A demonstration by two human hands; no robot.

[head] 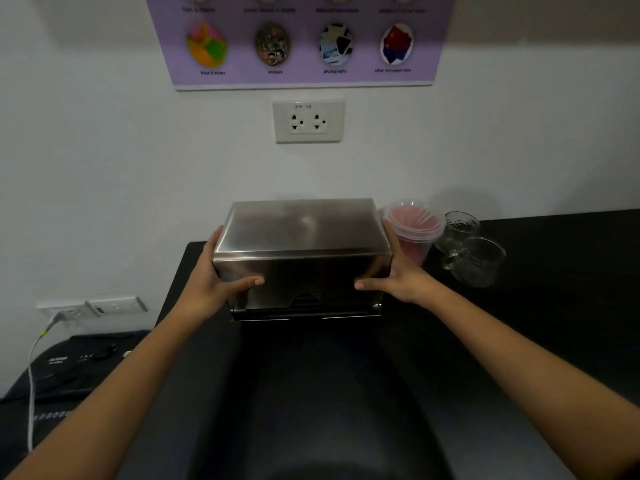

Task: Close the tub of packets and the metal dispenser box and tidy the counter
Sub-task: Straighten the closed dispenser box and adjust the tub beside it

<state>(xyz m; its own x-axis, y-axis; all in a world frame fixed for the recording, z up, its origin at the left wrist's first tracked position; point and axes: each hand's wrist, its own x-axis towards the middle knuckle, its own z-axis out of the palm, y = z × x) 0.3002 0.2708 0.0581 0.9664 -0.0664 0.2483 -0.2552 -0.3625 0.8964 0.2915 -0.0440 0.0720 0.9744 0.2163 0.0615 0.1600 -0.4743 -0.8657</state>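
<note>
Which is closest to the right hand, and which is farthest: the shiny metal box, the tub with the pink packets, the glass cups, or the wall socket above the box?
1. Metal box: the right hand grips its right side.
2. Tub of pink packets: just behind that hand, beside the box.
3. Glass cups: further right on the black counter.
4. Wall socket: up on the wall, farthest.
</note>
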